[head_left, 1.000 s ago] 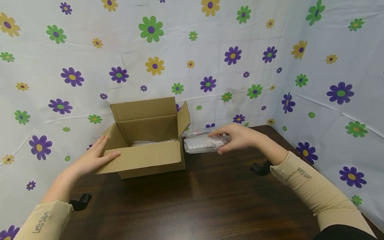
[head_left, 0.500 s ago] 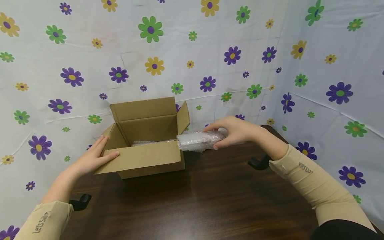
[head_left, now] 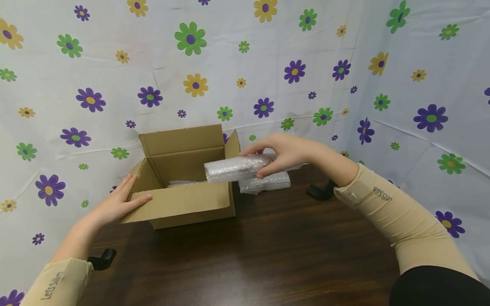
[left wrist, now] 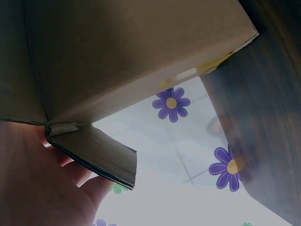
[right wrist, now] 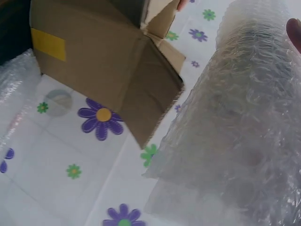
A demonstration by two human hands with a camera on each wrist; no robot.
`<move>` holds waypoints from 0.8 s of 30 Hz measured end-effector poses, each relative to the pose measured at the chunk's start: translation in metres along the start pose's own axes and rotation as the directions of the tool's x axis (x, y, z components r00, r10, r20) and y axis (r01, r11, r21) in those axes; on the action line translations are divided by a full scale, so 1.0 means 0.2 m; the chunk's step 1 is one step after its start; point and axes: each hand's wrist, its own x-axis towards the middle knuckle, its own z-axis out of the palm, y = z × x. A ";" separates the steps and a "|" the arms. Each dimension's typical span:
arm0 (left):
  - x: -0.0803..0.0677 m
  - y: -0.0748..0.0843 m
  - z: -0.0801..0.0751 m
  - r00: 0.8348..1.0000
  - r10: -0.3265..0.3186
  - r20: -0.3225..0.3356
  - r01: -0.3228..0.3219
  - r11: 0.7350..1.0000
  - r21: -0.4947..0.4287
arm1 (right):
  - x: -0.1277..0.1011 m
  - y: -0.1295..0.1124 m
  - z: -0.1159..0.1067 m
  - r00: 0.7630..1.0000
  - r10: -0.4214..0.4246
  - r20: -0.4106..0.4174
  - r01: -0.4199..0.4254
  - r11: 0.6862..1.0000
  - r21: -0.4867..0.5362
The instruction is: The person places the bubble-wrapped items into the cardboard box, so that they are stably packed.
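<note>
An open cardboard box (head_left: pixel 191 219) stands on the dark table. My left hand (head_left: pixel 115 204) holds its front left corner, thumb over the front flap (head_left: pixel 183 199) and fingers along the left flap (left wrist: pixel 101 155). My right hand (head_left: pixel 287 155) grips a bubble-wrapped bundle (head_left: pixel 233 168) between thumb and fingers. Its left end overlaps the box's opening in the head view, above the front flap. In the right wrist view the clear wrap fills the right side. What is inside the wrap cannot be made out. More bubble wrap (head_left: pixel 181 183) shows inside the box.
A second bubble-wrapped bundle (head_left: pixel 268 182) lies on the table (head_left: pixel 245 255) just right of the box. The back flap (head_left: pixel 181 140) and right flap (head_left: pixel 232 146) stand up. A flower-print sheet (head_left: pixel 214 63) hangs close behind the box.
My right hand has lifted the bubble-wrapped bundle and carried it left to the box's opening, uncovering another bundle on the table. My left hand has stayed at the flaps.
</note>
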 end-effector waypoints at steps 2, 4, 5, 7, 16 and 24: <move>0.00 0.00 0.00 1.000 -0.002 0.002 0.002 1.000 -0.002 | 0.04 -0.02 -0.03 1.000 -0.014 0.002 0.014 1.000 -0.012; 0.00 0.01 0.00 1.000 -0.003 0.002 0.003 1.000 -0.006 | 0.09 -0.04 -0.05 1.000 -0.031 0.005 0.031 0.999 -0.027; -0.01 0.01 0.00 1.000 -0.004 0.002 0.004 1.000 -0.009 | 0.11 -0.05 -0.07 0.999 -0.038 0.010 0.038 0.999 -0.035; -0.01 0.02 0.00 1.000 -0.006 0.002 0.006 1.000 -0.007 | 0.16 -0.07 -0.08 0.998 -0.057 0.022 0.058 0.997 -0.050; -0.01 0.01 0.00 1.000 -0.004 -0.004 0.004 1.000 0.002 | 0.37 -0.12 -0.11 0.994 -0.093 0.052 0.095 0.995 -0.027; -0.01 0.01 0.00 1.000 0.004 -0.008 -0.004 1.000 0.000 | 0.52 -0.12 -0.06 0.998 -0.047 0.052 0.048 0.999 -0.007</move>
